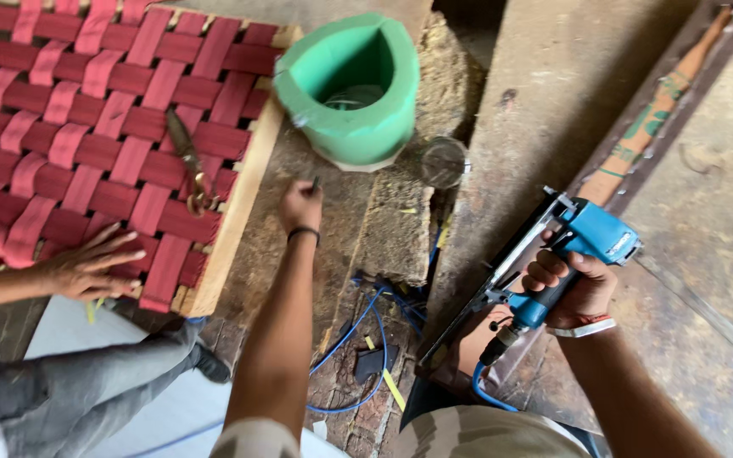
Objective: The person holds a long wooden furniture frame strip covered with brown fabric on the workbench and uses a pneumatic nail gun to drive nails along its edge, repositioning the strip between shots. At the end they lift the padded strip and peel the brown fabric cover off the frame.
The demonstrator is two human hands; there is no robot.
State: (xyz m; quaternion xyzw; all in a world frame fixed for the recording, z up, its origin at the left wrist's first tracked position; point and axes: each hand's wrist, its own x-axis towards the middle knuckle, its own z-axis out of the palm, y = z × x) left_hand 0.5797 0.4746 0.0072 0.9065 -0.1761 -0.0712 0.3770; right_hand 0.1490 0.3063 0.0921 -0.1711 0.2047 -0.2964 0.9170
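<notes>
Nearest the camera, at the lower right of the frame, the right hand [572, 288] is closed around the grip of a blue pneumatic staple gun [545, 259], its long magazine slanting down toward the lower middle and a blue air hose [366, 339] trailing across the brick floor [341, 424], so the tool hangs ready but clear of the work. Toward the centre, the left hand [301, 206] reaches forward with the fingers pinched on a small dark piece, too small to identify, held just beside the wooden frame [243, 195] edge. At the left, another person's hand [86, 267] lies flat and spread on the red webbing [86, 127], seemingly pressing the woven straps down. A metal tool [188, 165] rests on the webbing. Farther off, at the upper middle, a green roll [349, 85] stands on a rough block, within easy reach.
</notes>
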